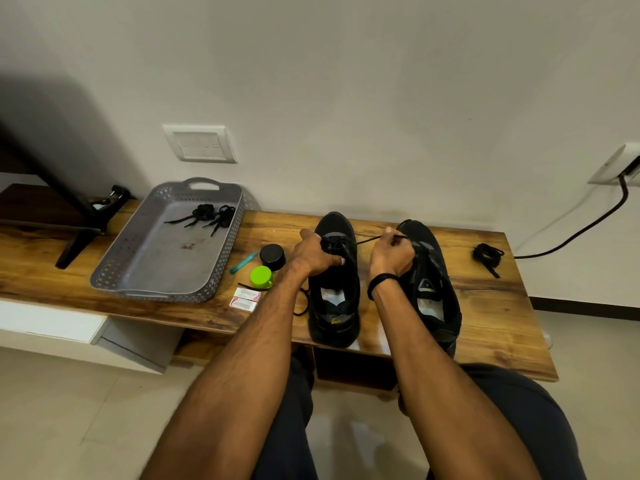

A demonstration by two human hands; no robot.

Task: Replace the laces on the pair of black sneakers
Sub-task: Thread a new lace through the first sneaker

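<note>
On your far left, a grey tray is sitting on the wooden table. Two bunches of black laces are lying at its far end. Just right of the tray, a teal stick, a black round tub, a green cup and two little boxes are lying close together.

Next, your left hand is curling around the laced front of the left sneaker and holding it down. A thin black lace is stretching from that shoe across to your right hand, which is pinching it tight. The right sneaker is standing just beside that hand. Further right, a spare lace bunch is lying alone on the table.

I am guessing the lace is soft, floppy and very light, so it is likely to bend and slip if you are holding it in the middle. Try pinching it close to its tip, which I cannot see here. The shoe looks light and bendy too, so holding it near the lace holes should stop it sliding.
</note>
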